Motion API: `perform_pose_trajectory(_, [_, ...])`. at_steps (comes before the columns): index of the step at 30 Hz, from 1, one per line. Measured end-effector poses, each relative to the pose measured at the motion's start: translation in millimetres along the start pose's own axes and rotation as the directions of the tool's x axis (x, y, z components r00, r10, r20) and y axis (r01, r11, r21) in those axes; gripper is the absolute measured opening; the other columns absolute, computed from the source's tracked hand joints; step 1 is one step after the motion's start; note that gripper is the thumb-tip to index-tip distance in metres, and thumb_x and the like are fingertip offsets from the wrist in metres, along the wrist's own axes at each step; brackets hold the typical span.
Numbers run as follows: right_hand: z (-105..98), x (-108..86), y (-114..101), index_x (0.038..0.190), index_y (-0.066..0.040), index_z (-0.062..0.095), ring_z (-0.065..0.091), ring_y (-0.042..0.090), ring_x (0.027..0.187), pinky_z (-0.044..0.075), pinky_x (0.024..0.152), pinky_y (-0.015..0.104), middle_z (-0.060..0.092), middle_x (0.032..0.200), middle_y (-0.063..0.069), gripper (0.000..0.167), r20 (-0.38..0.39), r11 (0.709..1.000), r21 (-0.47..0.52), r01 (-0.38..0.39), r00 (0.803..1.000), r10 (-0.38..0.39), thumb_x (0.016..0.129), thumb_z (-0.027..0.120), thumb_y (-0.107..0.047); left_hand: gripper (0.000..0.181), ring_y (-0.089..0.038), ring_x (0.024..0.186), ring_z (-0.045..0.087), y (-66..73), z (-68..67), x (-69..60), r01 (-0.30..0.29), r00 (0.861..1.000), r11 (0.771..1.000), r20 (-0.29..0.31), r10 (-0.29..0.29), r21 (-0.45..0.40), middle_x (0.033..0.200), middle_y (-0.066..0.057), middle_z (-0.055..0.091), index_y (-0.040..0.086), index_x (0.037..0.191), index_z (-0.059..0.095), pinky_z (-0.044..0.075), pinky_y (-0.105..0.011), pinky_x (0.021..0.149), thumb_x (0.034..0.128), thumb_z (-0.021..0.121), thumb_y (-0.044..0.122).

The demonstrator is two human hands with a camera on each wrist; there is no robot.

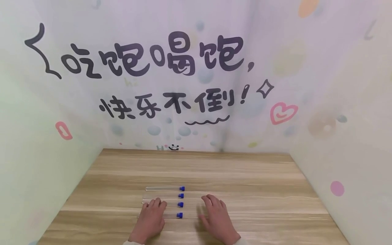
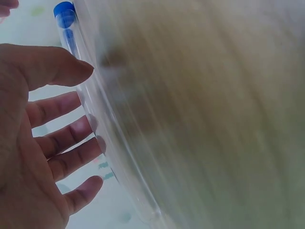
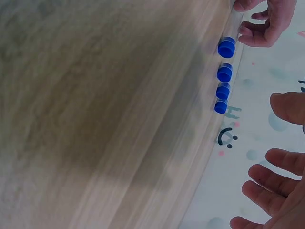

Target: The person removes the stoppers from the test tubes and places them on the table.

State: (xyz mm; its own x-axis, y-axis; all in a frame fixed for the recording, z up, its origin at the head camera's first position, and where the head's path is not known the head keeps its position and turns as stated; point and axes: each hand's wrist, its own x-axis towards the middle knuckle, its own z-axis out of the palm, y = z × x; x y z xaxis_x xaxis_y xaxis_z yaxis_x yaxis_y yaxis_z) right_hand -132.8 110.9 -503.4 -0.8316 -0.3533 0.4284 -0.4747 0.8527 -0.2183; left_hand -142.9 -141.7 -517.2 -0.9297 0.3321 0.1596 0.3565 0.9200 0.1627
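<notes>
Several clear test tubes (image 1: 163, 188) with blue caps (image 1: 182, 188) lie side by side on the wooden table, their caps pointing right. My left hand (image 1: 150, 217) is over the left part of the nearer tubes and hides some of their length. In the left wrist view, its thumb and loosely bent fingers are spread beside the nearest tube (image 2: 119, 138); whether they touch it I cannot tell. To the right of the caps, my right hand (image 1: 218, 219) hovers with relaxed, parted fingers and holds nothing. The right wrist view shows the row of blue caps (image 3: 226, 47) beyond it.
The wood-grain table (image 1: 260, 183) meets a pale wall (image 1: 196, 136) with printed black lettering behind it. Pale side walls (image 1: 352, 136) stand at left and right.
</notes>
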Motion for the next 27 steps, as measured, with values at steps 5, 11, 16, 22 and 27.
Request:
perform_pose_trajectory(5, [3.0,-0.3,-4.2,0.121,-0.005,0.053,0.057,0.025,0.109,0.047,0.086,0.050,0.056,0.117,0.009,0.050,0.053,1.000,-0.005,-0.007,0.999,0.008,0.080,0.072,-0.025,0.032,-0.026,0.092,0.054,-4.3,-0.7,-4.0,0.028,0.999,1.000,0.022,-0.028,-0.002,0.096,-0.008,0.056,0.008,0.100,0.059,0.043,-0.054,0.083,0.0689,0.068,0.011])
perform_pose_trajectory(11, [4.6,1.2,-1.6,0.124,-0.004,0.051,0.055,0.026,0.112,0.047,0.089,0.048,0.056,0.120,0.010,0.052,0.094,0.999,-0.025,-0.025,0.995,0.027,0.082,0.070,-0.028,0.022,-0.023,0.086,0.053,-6.5,-0.1,1.8,0.023,0.998,1.000,0.050,-0.023,-0.010,0.091,-0.004,0.056,0.010,0.094,0.061,0.043,-0.053,0.083,0.0723,0.068,0.009])
perform_pose_trajectory(16, [7.1,2.8,2.1,0.126,-0.005,0.050,0.055,0.027,0.114,0.046,0.092,0.049,0.055,0.121,0.011,0.053,0.114,0.999,-0.013,-0.044,0.992,0.045,0.083,0.068,-0.029,0.013,-0.020,0.081,0.052,-5.7,-2.2,5.2,0.026,0.997,0.999,0.075,-0.024,-0.021,0.085,0.000,0.055,0.014,0.086,0.060,0.044,-0.049,0.081,0.0774,0.069,0.008])
perform_pose_trajectory(22, [7.6,2.0,2.1,0.126,-0.005,0.050,0.055,0.027,0.114,0.045,0.092,0.049,0.055,0.121,0.011,0.053,0.127,0.999,0.005,-0.051,0.991,0.050,0.084,0.068,-0.029,0.017,-0.018,0.079,0.052,-4.5,-3.9,5.0,0.022,0.995,1.000,0.103,-0.020,-0.020,0.081,0.003,0.053,0.015,0.081,0.058,0.045,-0.047,0.078,0.0778,0.074,0.013])
perform_pose_trajectory(27, [9.7,1.9,0.6,0.125,-0.005,0.051,0.055,0.028,0.114,0.046,0.091,0.050,0.056,0.121,0.011,0.050,0.129,0.998,0.039,-0.051,0.991,0.046,0.084,0.069,-0.028,0.018,-0.019,0.080,0.054,-2.8,-5.7,3.7,0.024,0.993,0.999,0.116,-0.021,-0.030,0.081,0.003,0.055,0.015,0.082,0.059,0.048,-0.049,0.080,0.0762,0.076,0.012])
